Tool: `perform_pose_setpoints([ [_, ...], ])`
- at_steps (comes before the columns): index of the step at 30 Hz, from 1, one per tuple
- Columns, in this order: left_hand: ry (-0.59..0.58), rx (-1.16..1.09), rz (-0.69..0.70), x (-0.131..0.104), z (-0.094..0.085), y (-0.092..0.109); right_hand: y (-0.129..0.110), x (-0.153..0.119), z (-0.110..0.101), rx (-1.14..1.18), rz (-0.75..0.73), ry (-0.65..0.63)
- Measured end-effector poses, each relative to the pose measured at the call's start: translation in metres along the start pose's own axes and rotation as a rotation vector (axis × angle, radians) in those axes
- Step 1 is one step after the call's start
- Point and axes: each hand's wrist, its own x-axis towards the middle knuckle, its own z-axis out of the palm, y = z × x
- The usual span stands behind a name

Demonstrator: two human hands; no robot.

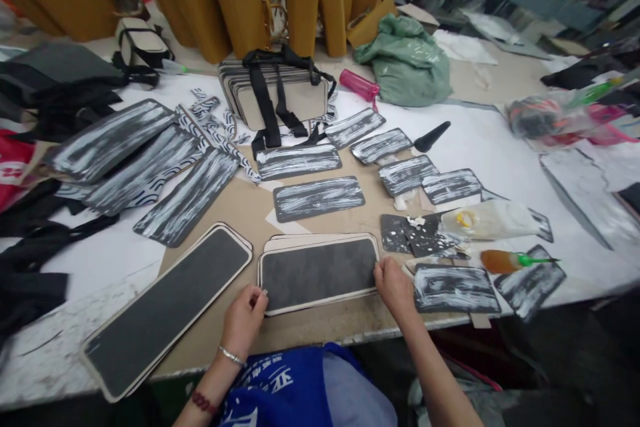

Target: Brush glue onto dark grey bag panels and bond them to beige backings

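Note:
A stack of rectangular beige panels lies before me, its top panel [320, 273] faced with a dark grey piece inside a pale border. At its lower left corner my left hand [245, 317] is closed in a pinch on the edge. My right hand [395, 285] grips the right edge of the same panel. To the left, a longer dark-faced panel [170, 313] lies slantwise on others. Beyond the stack are dark strips smeared with white, among them one strip [319, 199] just behind it and another strip [456, 288] beside my right hand.
A glue bottle [505, 261] with a green tip lies at right, near a translucent bag [493, 220]. Farther back are strapped panels [300, 97], a pink roll [359, 85], a green plastic bag [407, 60] and several tan bags [243, 13]. The table's front edge runs close to me.

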Motion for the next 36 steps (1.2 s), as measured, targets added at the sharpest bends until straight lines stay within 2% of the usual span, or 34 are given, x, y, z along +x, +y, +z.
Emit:
perform_pose_setpoints([
  [5,0.000,0.019,0.021,0.000,-0.002,0.003,0.003,0.003,0.003,0.074,0.027,-0.004],
  [14,-0.014,0.040,0.039,0.002,-0.004,0.006,0.000,0.003,-0.005,0.151,0.054,-0.024],
  [28,-0.033,0.042,0.013,0.004,0.000,0.003,0.002,0.007,-0.002,0.153,0.040,-0.047],
  [36,0.013,-0.024,0.019,0.001,0.003,0.006,0.010,0.016,0.012,0.089,0.016,-0.073],
])
